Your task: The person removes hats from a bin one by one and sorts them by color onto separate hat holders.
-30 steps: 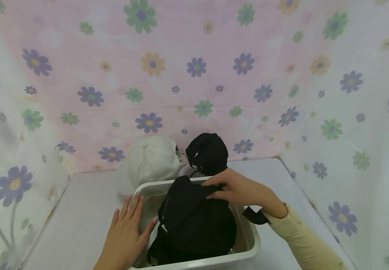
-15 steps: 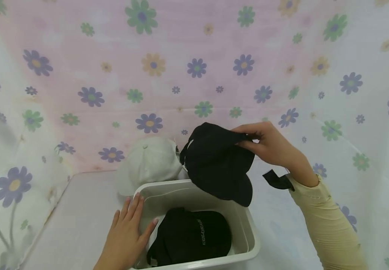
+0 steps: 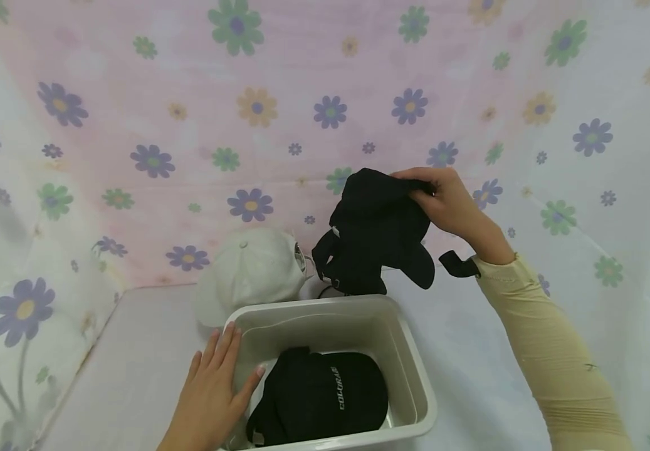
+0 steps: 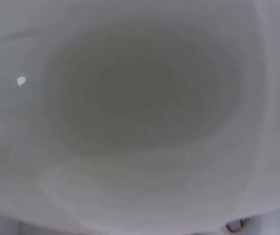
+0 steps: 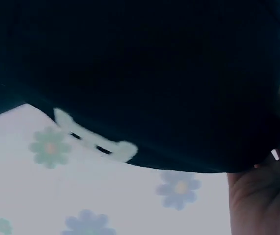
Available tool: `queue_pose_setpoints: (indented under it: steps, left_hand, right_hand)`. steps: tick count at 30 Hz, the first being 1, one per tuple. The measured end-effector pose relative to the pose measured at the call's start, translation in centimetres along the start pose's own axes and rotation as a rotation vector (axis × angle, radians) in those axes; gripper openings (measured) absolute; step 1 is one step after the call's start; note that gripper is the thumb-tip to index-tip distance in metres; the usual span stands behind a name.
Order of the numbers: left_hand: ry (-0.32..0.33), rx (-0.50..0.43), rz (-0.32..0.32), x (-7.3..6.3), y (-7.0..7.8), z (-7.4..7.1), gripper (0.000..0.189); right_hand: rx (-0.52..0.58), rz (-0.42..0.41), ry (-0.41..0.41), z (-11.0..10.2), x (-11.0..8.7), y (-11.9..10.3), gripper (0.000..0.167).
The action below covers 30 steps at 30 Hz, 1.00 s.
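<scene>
A black cap [image 3: 383, 216] hangs in the air behind the bin, its brim pointing down; my right hand [image 3: 445, 197] pinches its edge between thumb and fingers. Up close in the right wrist view, its dark cloth carries a white shape [image 5: 95, 139] near the lower edge. My left hand [image 3: 212, 388] rests with fingers spread on the left rim of a whitish plastic bin [image 3: 415, 369]. Inside lies another black cap [image 3: 319, 398] with pale lettering on it, and something white shows at its left. The left wrist view is a pale blur.
Behind the bin, a white cap [image 3: 259, 269] stands on the white-covered table [image 3: 150, 357]. Beside it sits a further black cap [image 3: 358, 280], partly hidden by the held one. Flowered cloth [image 3: 279, 150] hangs at the back and both sides.
My right hand has lifted the upper black cap out of the bin, then raised it farther back, uncovering the lettered cap below. The left hand has stayed on the rim.
</scene>
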State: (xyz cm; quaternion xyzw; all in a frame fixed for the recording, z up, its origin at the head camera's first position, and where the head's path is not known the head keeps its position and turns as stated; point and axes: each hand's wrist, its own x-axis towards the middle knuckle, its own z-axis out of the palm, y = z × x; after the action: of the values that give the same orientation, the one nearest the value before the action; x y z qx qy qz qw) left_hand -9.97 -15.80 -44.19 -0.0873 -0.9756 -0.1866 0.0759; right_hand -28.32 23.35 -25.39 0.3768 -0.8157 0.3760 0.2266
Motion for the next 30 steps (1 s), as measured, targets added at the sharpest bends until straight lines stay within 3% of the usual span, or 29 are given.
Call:
queue_pose_setpoints:
  steps: [11, 21, 26, 30]
  left_hand:
    - [-0.007, -0.017, -0.010, 0.0, 0.0, 0.1, 0.084]
    - [0.005, -0.048, 0.002, 0.0, 0.1, 0.3, 0.083]
    - [0.009, -0.042, 0.006, 0.0, 0.0, 0.4, 0.083]
    - [0.021, -0.045, 0.004, 0.1, -0.1, 0.4, 0.083]
  right_hand:
    - [0.022, 0.094, -0.090, 4.9, 0.0, 6.1, 0.037]
    - [0.034, 0.237, -0.292, 9.2, -1.6, 8.9, 0.031]
    - [0.027, 0.213, -0.267, 9.6, -1.3, 8.5, 0.031]
    - [-0.009, 0.167, -0.179, 9.5, 0.1, 7.9, 0.027]
